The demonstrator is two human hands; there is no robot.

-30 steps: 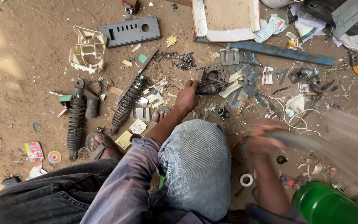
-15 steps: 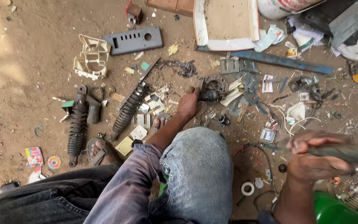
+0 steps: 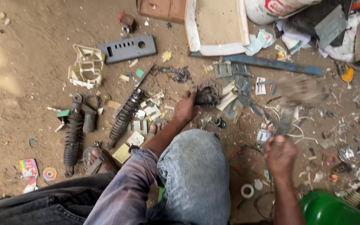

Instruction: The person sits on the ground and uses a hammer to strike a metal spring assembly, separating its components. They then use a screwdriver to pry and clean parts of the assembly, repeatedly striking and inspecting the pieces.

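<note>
Bare dirt floor (image 3: 30,50), brown and packed, taking up the whole view. Sunlight is falling in pale patches along the left edge; the rest is lying in even shade. Scrap is littering the ground: two black coil springs (image 3: 73,133) lying left of centre, a grey slotted panel (image 3: 128,48) above them, a cream plastic frame (image 3: 86,66) beside it. A white-rimmed board (image 3: 217,25) is resting at the top, a blue metal bar (image 3: 271,63) running just below it. A white sack (image 3: 271,8) and crumpled cloth are piling up in the top right corner. A green drum (image 3: 330,208) is showing at bottom right.
</note>
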